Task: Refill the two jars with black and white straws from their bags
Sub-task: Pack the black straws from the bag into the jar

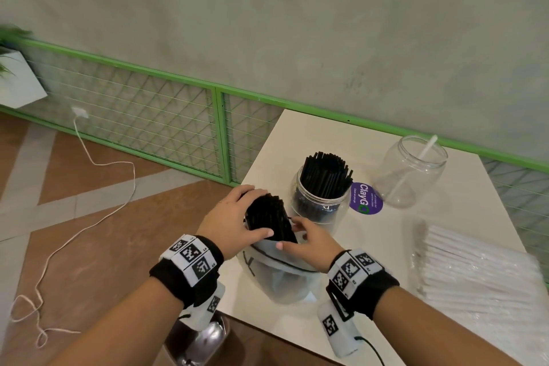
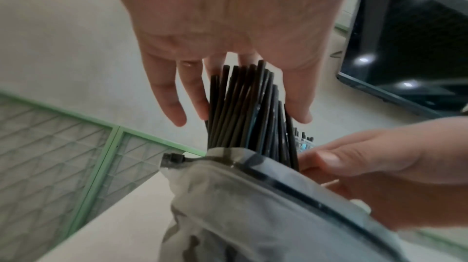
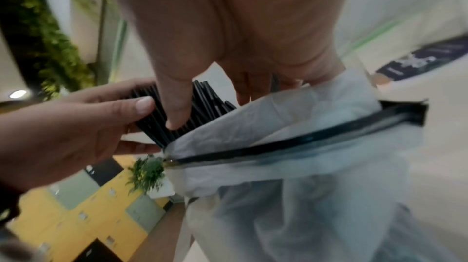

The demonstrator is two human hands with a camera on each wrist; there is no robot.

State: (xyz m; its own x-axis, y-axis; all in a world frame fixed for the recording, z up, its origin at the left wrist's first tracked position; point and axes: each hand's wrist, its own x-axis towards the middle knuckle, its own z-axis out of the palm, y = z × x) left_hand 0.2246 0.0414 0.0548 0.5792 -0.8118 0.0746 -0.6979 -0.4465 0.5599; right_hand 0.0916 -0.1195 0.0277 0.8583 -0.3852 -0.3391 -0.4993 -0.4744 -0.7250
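Now my left hand [image 1: 230, 218] grips the black straws [image 1: 271, 218] poking up and away from their bag [image 1: 282, 273], while my right hand [image 1: 307, 242] pinches the bag's mouth. The black jar [image 1: 319, 202] stands just beyond, nearer my right. My left wrist view shows my fingers [image 2: 187, 94] wrapping the bundle; the head view hides that.

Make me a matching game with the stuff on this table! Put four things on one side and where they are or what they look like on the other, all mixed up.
Things:
1. black straw jar
2. clear jar
3. zip bag
4. white straws

States:
A. held by both hands
B. lying wrapped at the table's right
C. packed full
D. holds one white straw

Pairs: 1-C, 2-D, 3-A, 4-B
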